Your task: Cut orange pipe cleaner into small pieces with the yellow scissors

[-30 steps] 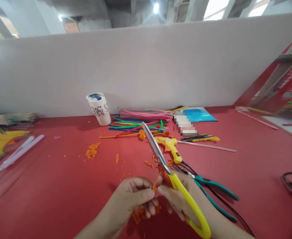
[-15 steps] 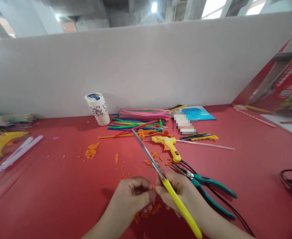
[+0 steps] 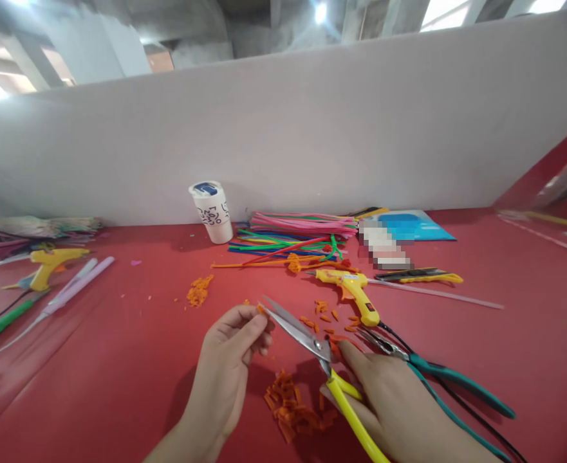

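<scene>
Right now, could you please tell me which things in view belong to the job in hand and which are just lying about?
In the job: left hand holding orange piece; right hand holding scissors; probably orange pile.
Lying about, apparently: cup, pliers, utility knife, nearer glue gun.

A white tumbler (image 3: pixel 218 230) with black markings and a dark-blue lid inset stands left of the frame's centre, before a long pale-grey partition (image 3: pixel 283 128). Right of centre lies a yellow plastic glue gun (image 3: pixel 353 281), with a yellow-and-black box cutter (image 3: pixel 430 276) to its right. Teal-handled metal pliers (image 3: pixel 440 368) lie lower right; another yellow glue gun (image 3: pixel 46 265) lies at far left.
</scene>
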Demonstrator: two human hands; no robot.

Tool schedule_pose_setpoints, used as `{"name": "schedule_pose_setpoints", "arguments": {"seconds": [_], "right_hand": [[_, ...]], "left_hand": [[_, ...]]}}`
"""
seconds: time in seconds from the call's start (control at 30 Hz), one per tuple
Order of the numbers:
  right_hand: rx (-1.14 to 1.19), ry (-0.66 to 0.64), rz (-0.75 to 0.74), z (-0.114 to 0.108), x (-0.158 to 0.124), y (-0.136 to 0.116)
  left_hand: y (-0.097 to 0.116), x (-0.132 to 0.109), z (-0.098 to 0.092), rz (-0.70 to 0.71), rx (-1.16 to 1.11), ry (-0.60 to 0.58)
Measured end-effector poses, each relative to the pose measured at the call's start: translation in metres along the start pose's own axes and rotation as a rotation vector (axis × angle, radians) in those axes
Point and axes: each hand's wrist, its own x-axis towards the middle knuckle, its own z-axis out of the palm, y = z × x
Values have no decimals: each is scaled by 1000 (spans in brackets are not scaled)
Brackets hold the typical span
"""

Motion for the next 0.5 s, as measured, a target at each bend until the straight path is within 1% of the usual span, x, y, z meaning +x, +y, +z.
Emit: {"name": "schedule_pose_setpoints", "arguments": {"seconds": [0.13, 0.5], "right_hand": [[-101, 56, -62, 2, 1, 0], [-170, 113, -119, 6, 0, 4]], "left_hand": [[1, -1, 0, 6, -4, 16], [2, -1, -1, 11, -4, 0]]}}
